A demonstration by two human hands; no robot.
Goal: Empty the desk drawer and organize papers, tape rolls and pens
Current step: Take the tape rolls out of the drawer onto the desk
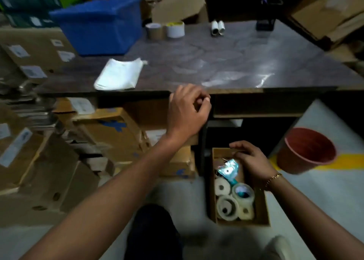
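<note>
The wooden drawer (262,206) is pulled out low at the right, below the desk (226,63). Inside it lie several tape rolls (234,200) and a shiny blue packet (228,169). My right hand (250,159) reaches into the drawer's far end, fingers curled over small items that I cannot make out. My left hand (187,110) hovers at the desk's front edge with fingers loosely closed; nothing shows in it. On the desktop sit a stack of white papers (118,74), two tape rolls (165,30) and two small white rolls (217,27) at the back.
A blue plastic bin (98,25) stands at the desk's far left corner, a dark pen holder (265,24) at the back right. Cardboard boxes (49,151) crowd the floor left of the drawer. A red bucket (307,151) stands on the floor to the right.
</note>
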